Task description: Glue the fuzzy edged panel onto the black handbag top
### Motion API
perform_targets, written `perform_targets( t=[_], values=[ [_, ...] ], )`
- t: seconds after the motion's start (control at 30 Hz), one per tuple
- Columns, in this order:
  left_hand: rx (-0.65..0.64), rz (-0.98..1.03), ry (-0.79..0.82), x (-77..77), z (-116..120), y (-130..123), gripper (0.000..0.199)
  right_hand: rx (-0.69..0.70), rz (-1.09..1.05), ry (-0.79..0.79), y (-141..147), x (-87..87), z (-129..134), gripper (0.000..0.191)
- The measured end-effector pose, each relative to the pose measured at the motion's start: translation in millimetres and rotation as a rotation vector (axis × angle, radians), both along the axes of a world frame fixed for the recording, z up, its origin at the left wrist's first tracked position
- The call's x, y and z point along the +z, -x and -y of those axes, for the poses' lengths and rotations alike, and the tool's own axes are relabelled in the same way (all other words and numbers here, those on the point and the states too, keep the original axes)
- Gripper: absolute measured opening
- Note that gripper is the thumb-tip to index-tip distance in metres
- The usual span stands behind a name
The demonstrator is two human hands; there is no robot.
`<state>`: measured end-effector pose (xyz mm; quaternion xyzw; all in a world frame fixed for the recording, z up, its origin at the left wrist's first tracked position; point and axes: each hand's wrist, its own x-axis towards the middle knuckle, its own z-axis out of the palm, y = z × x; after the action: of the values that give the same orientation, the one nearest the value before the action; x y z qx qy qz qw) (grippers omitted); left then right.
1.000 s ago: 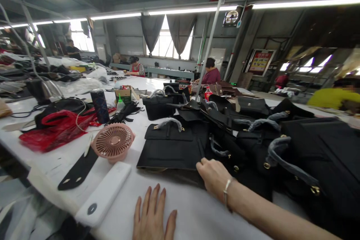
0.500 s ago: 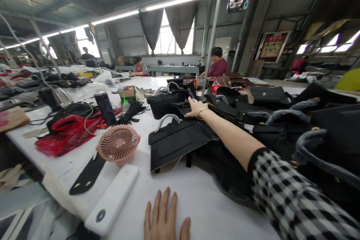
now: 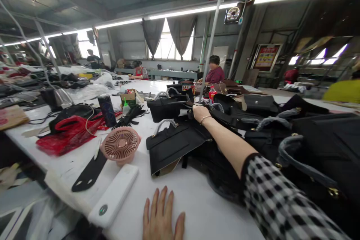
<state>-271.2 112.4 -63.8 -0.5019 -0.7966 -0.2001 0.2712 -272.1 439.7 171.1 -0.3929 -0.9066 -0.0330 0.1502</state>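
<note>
A large workshop with long strip lights, curtained windows and a wall fan stretches behind a wide white table (image 3: 197, 183). Several people are in the background, one in a purple top (image 3: 215, 74) beyond the pole (image 3: 213, 37) and one in a yellow top at the right edge.

The left hand (image 3: 163, 215) lies palm down on the bare front of the table, fingers spread, holding nothing. The right hand (image 3: 200, 114) reaches out over the heap of black bags, its fingers curled in at the dark pieces behind the front bag (image 3: 174, 144); whether they pinch an edge or only press on it, I cannot tell. The checked sleeve (image 3: 281, 195) ends around the right elbow, and a thin bracelet (image 3: 205, 119) circles the wrist.

The front bag lies aslant in the middle of the table, beyond the left hand, its lower edge gaping to show a pale inside and its wrapped handle (image 3: 165, 123) standing up at the far side. More black bags with wrapped handles are heaped to its right.

To its left are a pink fan (image 3: 120, 144), a white power bank (image 3: 114, 197), a black strap piece (image 3: 89, 171) with two slots, a dark tumbler (image 3: 107, 110), a green-tipped bottle (image 3: 125, 107) and a red plastic bag (image 3: 67, 135).
</note>
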Motion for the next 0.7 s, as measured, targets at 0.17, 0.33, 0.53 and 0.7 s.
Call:
perform_targets(
  t=[0.17, 0.33, 0.53, 0.7],
  values=[
    [-0.072, 0.181, 0.042, 12.2, 6.9, -2.3, 0.043, -0.008, -0.378, -0.071, -76.7, 56.4, 31.8, 0.013],
    [-0.181, 0.776, -0.112, 61.4, 15.5, -15.0, 0.052, 0.078, -0.834, 0.008, -163.2, 110.9, 109.9, 0.013],
    [-0.482, 1.252, 0.039, 123.5, 59.9, -101.8, 0.053, 0.202, -1.192, 0.363, -245.8, 101.1, 223.4, 0.030],
    [-1.008, 1.896, 0.550, 140.1, 133.0, -206.1, 0.035, 0.152, -1.442, 0.671, -305.0, 76.8, 313.1, 0.026]
  ],
)
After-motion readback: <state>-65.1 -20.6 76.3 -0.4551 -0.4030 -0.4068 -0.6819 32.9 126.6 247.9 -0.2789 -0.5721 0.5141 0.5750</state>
